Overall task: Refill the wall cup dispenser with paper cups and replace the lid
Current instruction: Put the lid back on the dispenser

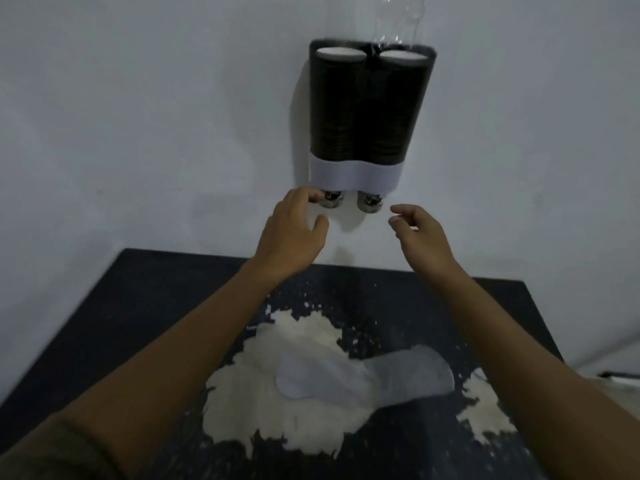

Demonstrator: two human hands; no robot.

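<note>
Dispenser (369, 109), a dark twin-tube unit, hangs on the pale wall (138, 116) above the far edge of the table (145, 306). Each tube shows a white cup rim at its open top, the left stack (341, 54) and the right stack (403, 57) side by side, and a clear plastic sleeve (398, 19) rises from the right tube. A white band wraps the base, with two cup bottoms (349, 199) poking out below. The left hand (294, 233) reaches just under the left outlet, grip loosely open and holding nothing; the right hand (420, 233) hovers nearby, fingers curled but empty. On the table (dark, with worn pale patches) lies a flat white lid (367, 379) between the forearms.
</note>
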